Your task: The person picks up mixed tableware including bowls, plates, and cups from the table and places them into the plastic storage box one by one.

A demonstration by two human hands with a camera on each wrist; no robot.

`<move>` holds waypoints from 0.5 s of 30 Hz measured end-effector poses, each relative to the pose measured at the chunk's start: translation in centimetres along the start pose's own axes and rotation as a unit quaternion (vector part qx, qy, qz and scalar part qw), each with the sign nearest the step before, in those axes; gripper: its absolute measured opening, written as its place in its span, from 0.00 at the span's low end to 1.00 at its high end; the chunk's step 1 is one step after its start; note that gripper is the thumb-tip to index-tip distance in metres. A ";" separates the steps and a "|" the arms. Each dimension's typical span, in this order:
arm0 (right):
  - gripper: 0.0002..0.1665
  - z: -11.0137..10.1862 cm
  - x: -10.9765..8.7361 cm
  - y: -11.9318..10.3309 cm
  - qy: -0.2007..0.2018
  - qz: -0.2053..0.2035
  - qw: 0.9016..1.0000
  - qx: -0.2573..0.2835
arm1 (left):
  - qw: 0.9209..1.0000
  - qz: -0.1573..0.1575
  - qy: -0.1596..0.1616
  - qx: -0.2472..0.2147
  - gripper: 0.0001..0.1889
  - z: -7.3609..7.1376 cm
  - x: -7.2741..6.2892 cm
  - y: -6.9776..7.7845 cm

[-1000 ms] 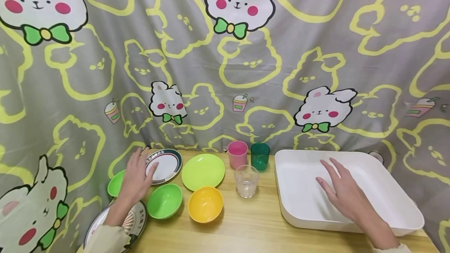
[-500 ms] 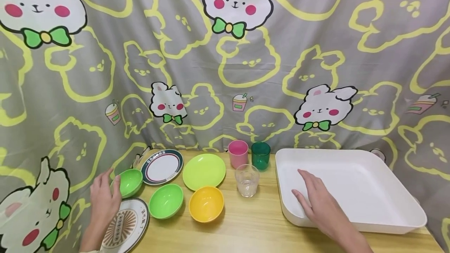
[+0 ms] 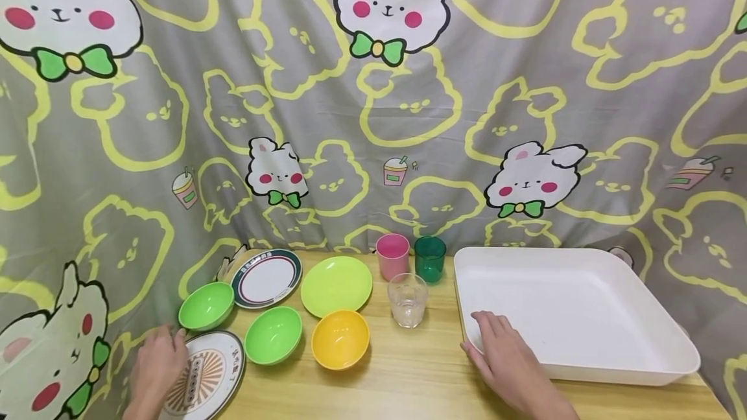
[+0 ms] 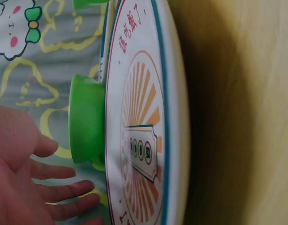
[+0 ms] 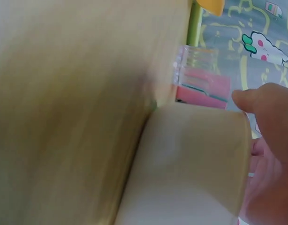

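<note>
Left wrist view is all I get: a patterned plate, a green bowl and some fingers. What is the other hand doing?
Observer: The right hand lies with straight fingers on the near left corner of a white tray.
Visitor: Any cups around?
Observer: Three, left of the tray: a pink cup, a dark green cup and a clear glass in front of them.
Visitor: Other bowls?
Observer: A yellow bowl stands left of the glass.

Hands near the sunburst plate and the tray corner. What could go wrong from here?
1. The patterned plate lies at the table's near-left corner by the left hand; a nudge might tip it off.
2. The right hand rests on the white tray's corner; shoving it left could knock the clear glass.
</note>
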State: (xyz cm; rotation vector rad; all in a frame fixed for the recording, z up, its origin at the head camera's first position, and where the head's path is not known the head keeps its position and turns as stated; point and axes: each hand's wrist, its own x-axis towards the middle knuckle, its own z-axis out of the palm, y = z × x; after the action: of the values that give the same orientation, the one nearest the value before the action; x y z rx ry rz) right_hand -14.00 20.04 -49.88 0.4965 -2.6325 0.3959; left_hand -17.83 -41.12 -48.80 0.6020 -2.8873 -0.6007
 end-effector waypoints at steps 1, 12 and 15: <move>0.27 0.2 0.0 0.0 -0.004 0.001 1.000 -0.009 | 1.000 -0.001 -0.011 0.008 0.32 0.0 0.1 -0.1; 0.11 1.3 -0.2 -0.4 -0.001 -0.044 0.994 -0.098 | 0.997 0.001 -0.059 0.042 0.25 0.0 0.3 -1.0; 0.10 1.4 -0.1 -0.4 0.008 -0.053 0.993 -0.103 | 0.995 -0.008 -0.081 0.050 0.24 0.2 0.4 -1.3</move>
State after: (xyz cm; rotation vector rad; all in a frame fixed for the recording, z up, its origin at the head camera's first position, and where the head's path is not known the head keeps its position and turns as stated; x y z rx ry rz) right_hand -14.25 19.19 -51.09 0.5579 -2.5811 0.0920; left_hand -17.80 -42.30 -49.45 0.6167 -3.0819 -0.5333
